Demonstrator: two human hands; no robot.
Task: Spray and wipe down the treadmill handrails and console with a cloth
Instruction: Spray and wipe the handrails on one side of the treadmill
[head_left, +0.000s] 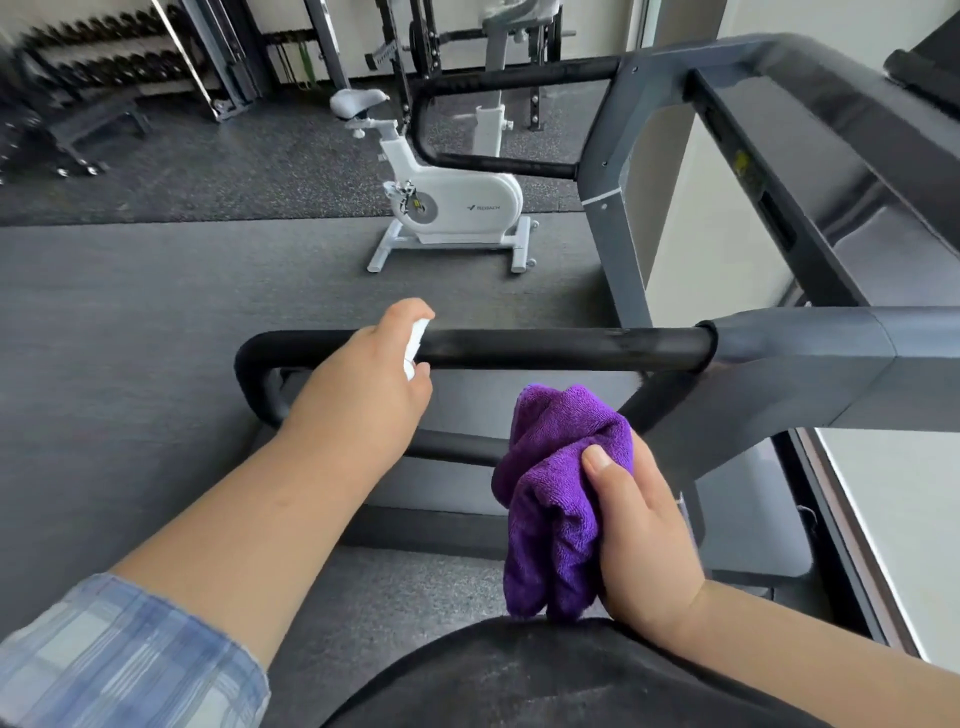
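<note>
Where a gym floor stretches ahead, a grey treadmill is seen at right, its black handrail running across the middle. A white bike stands beyond. A purple cloth is bunched in the right hand, below the rail. A small white bottle is gripped by the left hand, against the rail.

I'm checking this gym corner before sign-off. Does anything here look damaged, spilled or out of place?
Nothing stands out. The left hand holds a white spray bottle at the black handrail, and the right hand holds a bunched purple cloth. The white exercise bike stands upright on the floor. No spill shows.
</note>
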